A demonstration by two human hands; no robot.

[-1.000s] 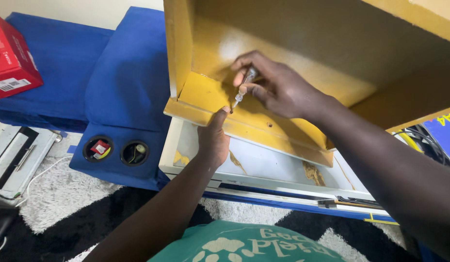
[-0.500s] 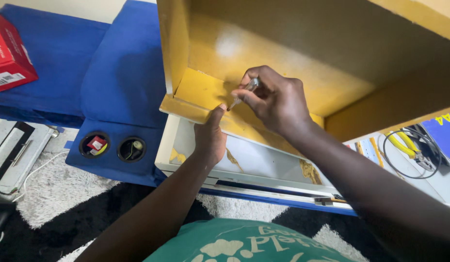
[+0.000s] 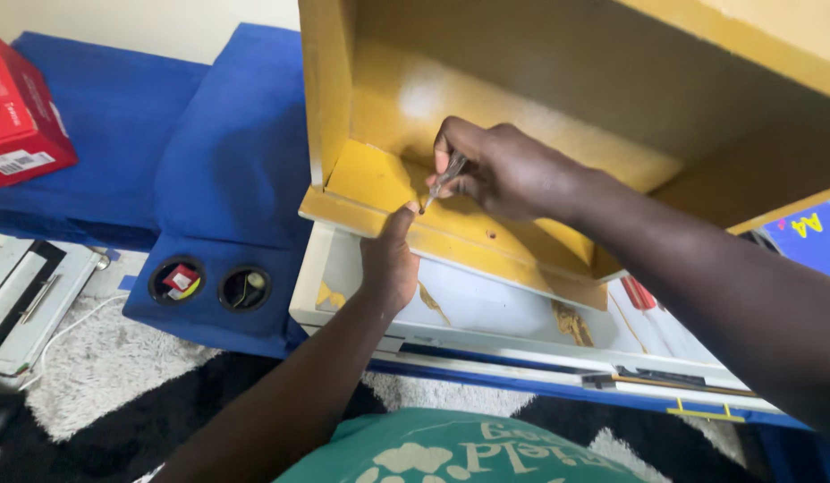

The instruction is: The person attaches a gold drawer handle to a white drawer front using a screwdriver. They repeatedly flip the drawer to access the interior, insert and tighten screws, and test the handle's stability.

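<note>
A yellow wooden box (image 3: 361,107), open toward me, lies on its side over a white panel (image 3: 486,300). My right hand (image 3: 504,170) reaches into the box and grips a small screwdriver (image 3: 444,181) with a clear handle, its tip pointing down at the yellow bottom board near the front edge. My left hand (image 3: 390,259) rests against the front lip of that board from below, thumb raised right beside the screwdriver tip. Whether a screw sits under the tip is hidden by my fingers.
A blue cushioned seat (image 3: 227,161) with two cup holders (image 3: 209,284) stands to the left. A red box (image 3: 17,116) lies on it at far left. A black and white rug (image 3: 102,376) covers the floor, with a grey flat device (image 3: 30,295) at the left edge.
The view has shifted slightly left. My right hand has tilted the screwdriver and moved lower toward the board's front edge. My left hand stays at the lip.
</note>
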